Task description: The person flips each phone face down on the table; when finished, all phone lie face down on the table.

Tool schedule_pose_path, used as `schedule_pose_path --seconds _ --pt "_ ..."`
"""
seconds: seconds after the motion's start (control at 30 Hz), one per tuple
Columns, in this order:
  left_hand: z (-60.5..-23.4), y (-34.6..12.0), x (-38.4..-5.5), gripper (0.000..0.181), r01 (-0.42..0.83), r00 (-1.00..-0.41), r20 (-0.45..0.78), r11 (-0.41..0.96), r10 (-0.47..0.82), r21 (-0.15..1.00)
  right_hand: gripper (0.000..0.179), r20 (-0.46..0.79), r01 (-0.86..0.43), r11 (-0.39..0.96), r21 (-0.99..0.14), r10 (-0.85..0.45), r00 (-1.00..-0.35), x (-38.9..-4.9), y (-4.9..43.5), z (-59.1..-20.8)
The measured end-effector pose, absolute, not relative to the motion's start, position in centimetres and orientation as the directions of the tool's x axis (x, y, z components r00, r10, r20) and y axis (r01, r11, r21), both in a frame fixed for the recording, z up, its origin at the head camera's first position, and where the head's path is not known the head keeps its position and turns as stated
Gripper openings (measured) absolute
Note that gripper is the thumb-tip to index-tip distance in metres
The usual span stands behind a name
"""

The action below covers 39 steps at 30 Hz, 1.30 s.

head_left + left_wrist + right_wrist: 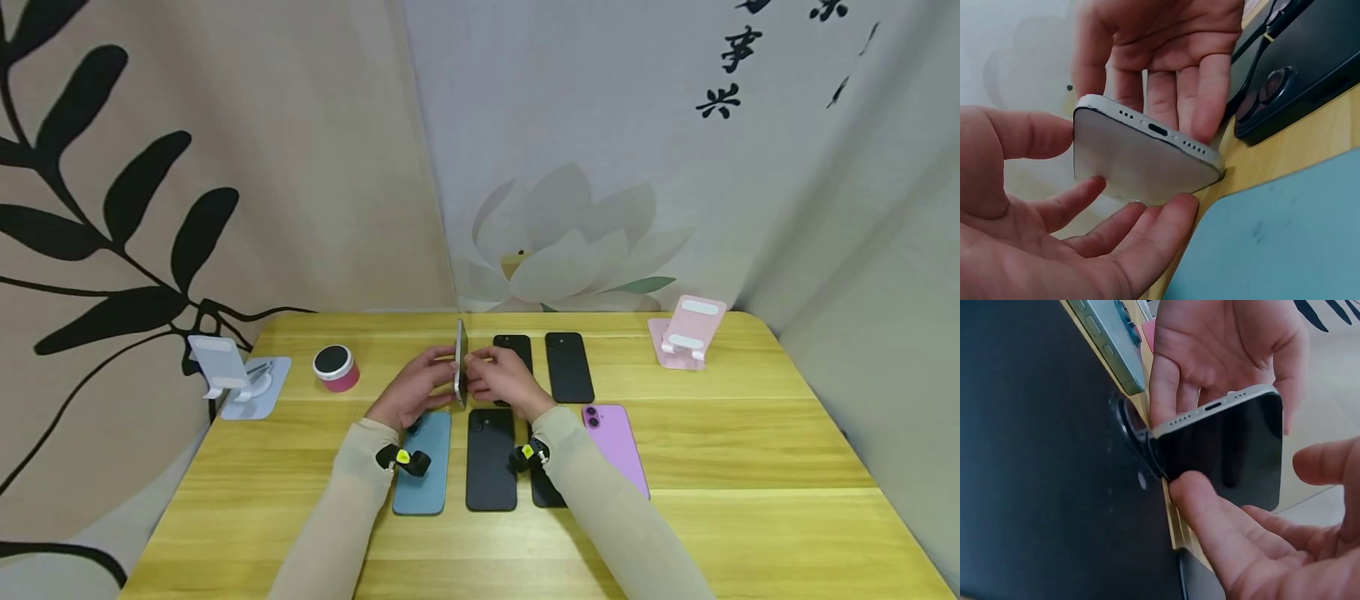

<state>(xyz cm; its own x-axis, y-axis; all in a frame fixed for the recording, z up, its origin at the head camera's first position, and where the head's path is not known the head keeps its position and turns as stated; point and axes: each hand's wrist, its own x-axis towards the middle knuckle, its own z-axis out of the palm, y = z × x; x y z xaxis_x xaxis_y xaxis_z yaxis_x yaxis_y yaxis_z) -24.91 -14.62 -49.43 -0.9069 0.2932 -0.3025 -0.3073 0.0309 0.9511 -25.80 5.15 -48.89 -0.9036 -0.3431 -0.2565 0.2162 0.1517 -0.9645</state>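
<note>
A smartphone stands on its long side between both hands, its silver edge towards me. My left hand holds it from the left, thumb at the upper edge and fingertips against the pale face. From the other side, my right hand touches it with extended fingers. In the right wrist view, a fingertip lies by the lower corner of the glossy black face, and the thumb stands apart from it. The charging port shows on the short edge facing the wrist cameras.
Nearer me lie a blue phone, a black phone, a partly covered dark phone and a purple phone. Two black phones lie behind. A white stand, pink tub and pink stand flank them.
</note>
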Motion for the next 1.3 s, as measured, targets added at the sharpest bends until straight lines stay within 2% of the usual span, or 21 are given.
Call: schedule_pose_path --seconds 0.2,0.43,0.6,0.73,0.87,1.0,1.13,1.3 --pt "-49.5 -13.8 -24.7 0.051 -0.277 -0.903 -0.285 0.071 0.321 0.958 0.047 -0.244 0.214 0.122 -0.969 -0.351 -0.904 -26.2 5.2 -49.4" --pt "-48.9 -13.0 -24.0 0.062 -0.194 -0.909 -0.265 0.236 0.321 0.952 0.046 -0.234 0.212 0.103 -0.972 -0.314 -0.920 -26.1 4.9 -49.3" --pt "-48.7 -12.8 -23.8 0.062 -0.192 -0.910 -0.267 0.248 0.318 0.950 0.045 -0.238 0.212 0.118 -0.970 -0.307 -0.921 -26.1 4.9 -49.3" --pt "-48.4 -13.1 -23.8 0.057 -0.215 -0.917 -0.278 0.230 0.287 0.949 0.044 -0.225 0.197 0.121 -0.973 -0.306 -0.925 -25.9 5.0 -49.1" --pt "-48.2 -13.6 -24.0 0.054 -0.241 -0.943 -0.278 0.199 0.185 0.950 0.045 -0.212 0.184 0.120 -0.975 -0.287 -0.934 -25.6 5.0 -48.4" --pt "-48.7 -14.4 -24.5 0.054 -0.297 -0.946 -0.306 0.088 0.106 0.951 0.046 -0.173 0.143 0.122 -0.982 -0.287 -0.942 -24.9 4.9 -47.4" --pt "-49.3 -14.9 -24.8 0.049 -0.354 -0.928 -0.344 -0.045 0.145 0.934 0.044 -0.142 0.108 0.121 -0.987 -0.320 -0.937 -24.1 4.9 -46.4" --pt "-49.5 -14.8 -24.7 0.048 -0.374 -0.913 -0.355 -0.070 0.202 0.925 0.042 -0.141 0.111 0.108 -0.988 -0.341 -0.930 -23.5 4.7 -45.9"
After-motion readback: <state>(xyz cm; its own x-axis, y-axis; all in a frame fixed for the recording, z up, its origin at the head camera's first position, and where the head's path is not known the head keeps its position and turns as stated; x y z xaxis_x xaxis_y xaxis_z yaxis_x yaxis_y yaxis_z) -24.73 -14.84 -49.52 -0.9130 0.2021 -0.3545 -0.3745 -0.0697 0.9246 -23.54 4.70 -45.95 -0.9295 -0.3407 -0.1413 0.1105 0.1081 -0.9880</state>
